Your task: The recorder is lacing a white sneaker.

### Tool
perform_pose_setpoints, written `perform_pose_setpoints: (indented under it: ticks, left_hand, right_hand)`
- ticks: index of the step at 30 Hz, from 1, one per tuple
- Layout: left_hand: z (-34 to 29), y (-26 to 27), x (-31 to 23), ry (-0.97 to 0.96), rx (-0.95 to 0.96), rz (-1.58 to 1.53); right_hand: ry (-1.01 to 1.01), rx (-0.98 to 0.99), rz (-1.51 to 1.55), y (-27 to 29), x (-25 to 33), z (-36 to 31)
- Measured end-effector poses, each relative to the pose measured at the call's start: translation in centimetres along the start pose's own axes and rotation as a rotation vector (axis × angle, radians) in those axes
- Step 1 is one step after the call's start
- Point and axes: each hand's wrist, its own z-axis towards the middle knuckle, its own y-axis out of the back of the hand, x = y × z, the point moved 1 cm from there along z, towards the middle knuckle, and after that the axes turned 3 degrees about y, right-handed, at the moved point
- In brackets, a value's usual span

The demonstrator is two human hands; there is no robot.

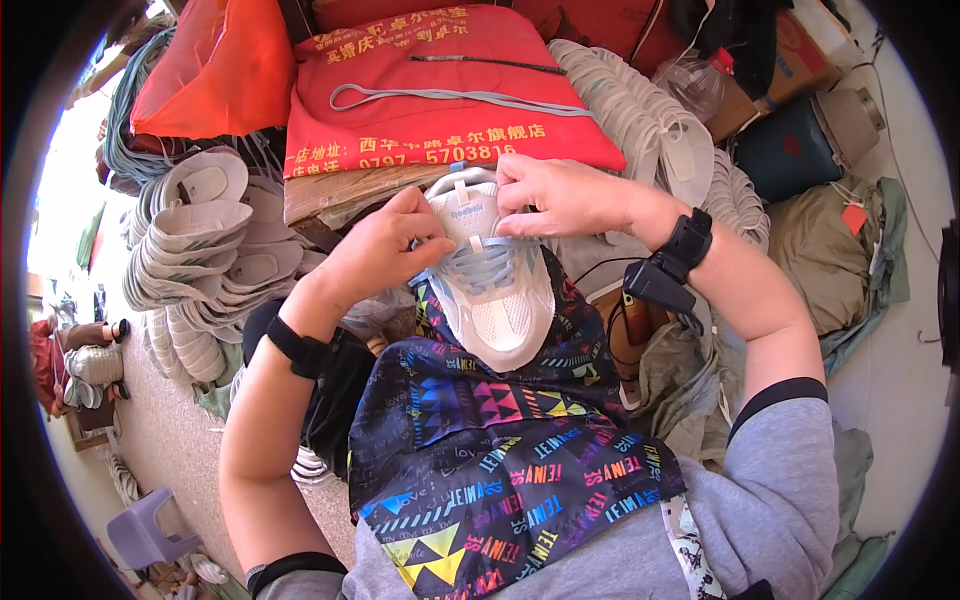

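A white mesh sneaker [502, 325] with pale blue laces [480, 268] rests at my lap, its toe pointing toward me and its tongue [462, 205] upright at the far end. My left hand [388, 240] is at the left side of the shoe's opening, thumb and fingers pinched on the lace by the top eyelets. Across from it, my right hand [560, 200] is closed in a pinch on the lace at the right side. The fingers partly cover the lace ends. A dark patterned apron [520, 470] lies under the shoe.
Beyond the shoe, a red printed bag [400, 110] covers a wooden surface [330, 195]; a loose grey lace [450, 96] and a thin dark tool [485, 63] lie on it. Shoe uppers [200, 240] are stacked left, more [650, 130] right. A purple stool [150, 530] stands lower left.
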Motion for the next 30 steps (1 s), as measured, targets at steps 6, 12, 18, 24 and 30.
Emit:
perform_pose_setpoints:
  ticks: [6, 12, 18, 24, 30]
  left_hand:
    - [-0.5, -0.9, 0.8, 0.145, -0.08, -0.231]
    - [-0.7, -2.2, -2.0, 0.15, -0.281, -0.63]
    - [0.1, 3.6, -9.1, -0.005, -0.268, -0.825]
    - [0.1, 7.0, -9.6, -0.292, -0.527, -1.116]
    - [-1.8, 4.1, -3.6, -0.049, -0.797, -1.028]
  right_hand:
    - [-0.219, -0.263, 0.186, -2.9, -0.1, 0.1]
    - [-0.255, -0.413, 0.386, -2.3, 2.0, 0.8]
    - [0.164, -0.764, 0.276, 4.3, 9.2, 3.4]
    - [0.14, -0.728, 0.753, 3.8, 12.0, 4.2]
    - [-0.112, -0.539, 0.919, 1.3, 7.7, 4.1]
